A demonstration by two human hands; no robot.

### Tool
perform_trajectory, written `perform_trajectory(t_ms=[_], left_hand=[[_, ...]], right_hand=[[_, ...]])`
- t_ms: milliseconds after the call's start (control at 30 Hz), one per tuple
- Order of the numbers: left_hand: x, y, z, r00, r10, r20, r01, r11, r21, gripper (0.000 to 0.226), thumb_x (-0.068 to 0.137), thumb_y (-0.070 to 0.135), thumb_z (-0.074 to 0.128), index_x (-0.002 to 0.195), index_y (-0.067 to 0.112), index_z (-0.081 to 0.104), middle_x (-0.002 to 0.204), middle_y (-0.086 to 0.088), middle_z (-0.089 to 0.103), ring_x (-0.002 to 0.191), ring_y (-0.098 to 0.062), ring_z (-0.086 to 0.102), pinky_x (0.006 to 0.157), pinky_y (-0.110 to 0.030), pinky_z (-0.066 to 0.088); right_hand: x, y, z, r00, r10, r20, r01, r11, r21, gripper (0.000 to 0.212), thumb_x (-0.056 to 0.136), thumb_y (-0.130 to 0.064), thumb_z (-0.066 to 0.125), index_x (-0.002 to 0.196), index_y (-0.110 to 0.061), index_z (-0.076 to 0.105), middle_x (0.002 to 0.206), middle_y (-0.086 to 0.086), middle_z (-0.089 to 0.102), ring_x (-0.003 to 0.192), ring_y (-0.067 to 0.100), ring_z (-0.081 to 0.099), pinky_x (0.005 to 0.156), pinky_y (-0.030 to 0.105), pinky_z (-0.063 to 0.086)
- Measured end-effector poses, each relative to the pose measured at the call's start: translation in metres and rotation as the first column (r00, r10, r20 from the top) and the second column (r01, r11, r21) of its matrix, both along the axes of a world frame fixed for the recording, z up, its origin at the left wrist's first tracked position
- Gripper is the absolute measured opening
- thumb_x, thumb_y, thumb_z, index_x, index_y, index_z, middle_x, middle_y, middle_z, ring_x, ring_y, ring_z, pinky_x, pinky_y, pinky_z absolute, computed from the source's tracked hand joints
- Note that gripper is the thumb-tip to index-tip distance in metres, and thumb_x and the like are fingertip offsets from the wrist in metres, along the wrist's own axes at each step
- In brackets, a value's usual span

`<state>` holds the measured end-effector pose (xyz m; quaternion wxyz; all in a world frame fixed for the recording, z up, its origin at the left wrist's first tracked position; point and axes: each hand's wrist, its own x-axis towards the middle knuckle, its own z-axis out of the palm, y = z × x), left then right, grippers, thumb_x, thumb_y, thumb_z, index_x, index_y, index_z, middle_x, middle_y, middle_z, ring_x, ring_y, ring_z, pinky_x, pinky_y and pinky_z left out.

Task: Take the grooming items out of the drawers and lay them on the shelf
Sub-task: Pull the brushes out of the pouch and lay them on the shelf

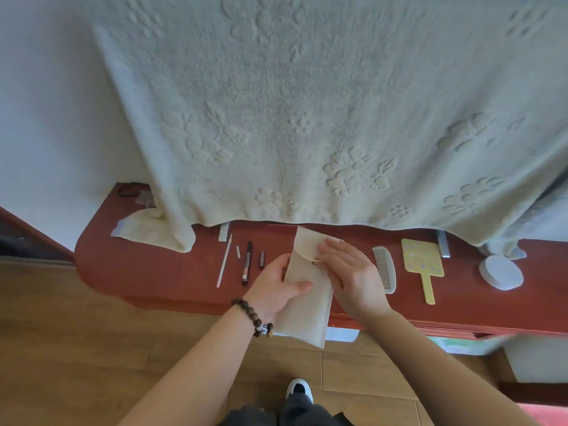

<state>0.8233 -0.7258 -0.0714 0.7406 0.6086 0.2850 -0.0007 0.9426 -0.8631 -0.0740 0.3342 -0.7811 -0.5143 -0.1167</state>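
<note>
Pale embossed blanket (307,118) drapes over red shelf (138,272); wooden floor (76,348).

- Bare red shelf (129,272) at the left front, between the draped towel (307,118) and the white pencil (223,262).
- Pens (247,262), comb (385,269), hand mirror (423,265) and round white case (501,272) crowd the rest.
- The towel's hem blocks the shelf's back edge.
</note>
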Motion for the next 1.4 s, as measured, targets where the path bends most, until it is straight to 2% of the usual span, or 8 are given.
perform_trajectory(t_ms=[100,167,300,500,633,800,967,1400], left_hand=[[-0.019,-0.001,0.002,0.997,-0.074,-0.003,0.074,0.995,0.072,0.049,0.074,0.014,0.075,0.118,0.025,0.055,0.112,-0.002,0.069,0.1,-0.022,0.068,0.088,-0.049,0.055],[-0.032,-0.003,0.002,0.992,-0.13,0.0,0.129,0.988,0.083,0.05,0.072,0.019,0.073,0.117,0.028,0.056,0.112,0.001,0.069,0.101,-0.022,0.067,0.09,-0.05,0.054],[-0.049,-0.008,0.008,0.965,-0.261,0.013,0.259,0.962,0.085,0.038,0.078,0.016,0.07,0.114,0.023,0.063,0.111,-0.002,0.07,0.101,-0.025,0.067,0.091,-0.049,0.053],[-0.057,-0.005,0.023,0.95,-0.298,0.088,0.293,0.954,0.066,0.037,0.078,0.01,0.071,0.113,0.016,0.064,0.111,-0.007,0.07,0.101,-0.028,0.067,0.087,-0.044,0.055],[-0.068,0.003,0.023,0.96,-0.257,0.108,0.254,0.966,0.037,0.039,0.076,0.013,0.072,0.114,0.017,0.064,0.112,-0.009,0.069,0.103,-0.031,0.067,0.09,-0.052,0.053],[-0.074,0.016,0.023,0.979,-0.162,0.126,0.166,0.986,-0.027,0.051,0.069,0.023,0.075,0.119,0.02,0.061,0.115,-0.01,0.068,0.106,-0.032,0.065,0.092,-0.057,0.051],[-0.072,0.02,0.026,0.989,-0.056,0.139,0.061,0.998,-0.033,0.051,0.069,0.016,0.074,0.118,0.019,0.06,0.108,-0.007,0.071,0.1,-0.026,0.068,0.085,-0.045,0.057],[-0.062,0.021,0.026,0.999,0.029,0.03,-0.033,0.993,0.11,0.035,0.079,0.006,0.074,0.108,0.022,0.064,0.098,0.001,0.073,0.087,-0.014,0.071,0.067,-0.023,0.055]], right_hand=[[-0.012,-0.006,0.028,0.981,-0.117,-0.154,0.121,0.993,0.014,0.027,0.092,-0.024,0.044,0.087,-0.008,0.066,0.075,0.002,0.069,0.064,0.015,0.059,0.065,0.019,0.045],[-0.012,-0.01,0.051,0.943,-0.178,-0.282,0.197,0.98,0.04,0.027,0.093,-0.026,0.042,0.088,-0.009,0.063,0.065,-0.004,0.059,0.057,0.009,0.046,0.053,0.014,0.033],[0.008,-0.003,0.086,0.864,-0.231,-0.447,0.266,0.964,0.017,0.014,0.094,-0.014,0.051,0.085,-0.014,0.062,0.055,-0.007,0.048,0.052,0.005,0.043,0.049,0.017,0.03],[0.019,0.025,0.069,0.729,-0.377,-0.571,0.231,0.921,-0.313,0.013,0.091,-0.022,0.059,0.08,-0.021,0.067,0.062,-0.002,0.057,0.058,0.014,0.049,0.052,0.023,0.034],[0.003,0.028,0.078,0.654,-0.416,-0.632,0.348,0.907,-0.237,0.025,0.091,-0.03,0.059,0.114,-0.024,0.063,0.09,0.001,0.067,0.073,0.014,0.058,0.058,0.019,0.04],[-0.03,0.024,0.103,0.813,-0.246,-0.528,0.295,0.956,0.008,0.022,0.085,-0.028,0.068,0.106,-0.024,0.061,0.099,-0.006,0.065,0.09,0.007,0.06,0.079,0.018,0.045],[-0.053,0.037,0.089,0.89,-0.139,-0.434,0.059,0.979,-0.193,0.022,0.076,-0.026,0.076,0.095,-0.023,0.065,0.09,-0.01,0.06,0.085,0.004,0.057,0.071,0.011,0.043],[-0.022,0.058,0.077,0.814,-0.146,-0.563,0.042,0.98,-0.194,0.009,0.083,-0.013,0.066,0.077,-0.015,0.06,0.069,-0.008,0.061,0.064,0.007,0.054,0.058,0.01,0.038]])
